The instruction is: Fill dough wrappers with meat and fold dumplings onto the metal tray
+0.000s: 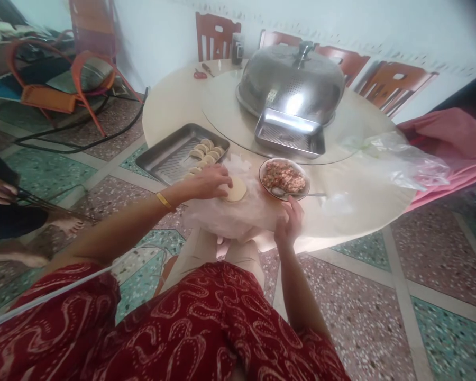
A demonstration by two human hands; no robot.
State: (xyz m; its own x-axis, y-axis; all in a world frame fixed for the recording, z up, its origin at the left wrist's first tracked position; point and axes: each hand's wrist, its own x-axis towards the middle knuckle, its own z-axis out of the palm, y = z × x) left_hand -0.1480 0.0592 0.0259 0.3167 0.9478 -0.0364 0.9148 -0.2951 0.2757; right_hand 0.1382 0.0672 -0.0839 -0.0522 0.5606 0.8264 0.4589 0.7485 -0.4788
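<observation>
Already several folded dumplings [207,151] are lying in the metal tray [162,159]; her left hand [208,181] is pinching a fresh round wrapper [236,189] beside the filling bowl [284,178], which is looking full, while the right hand [289,222] is gripping the plastic sheet [238,217] at the table edge [365,211].

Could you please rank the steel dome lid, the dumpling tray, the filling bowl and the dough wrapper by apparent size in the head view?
1. Dome lid
2. Dumpling tray, nearer the camera, yet looks smaller
3. Filling bowl
4. Dough wrapper, under the left hand
</observation>
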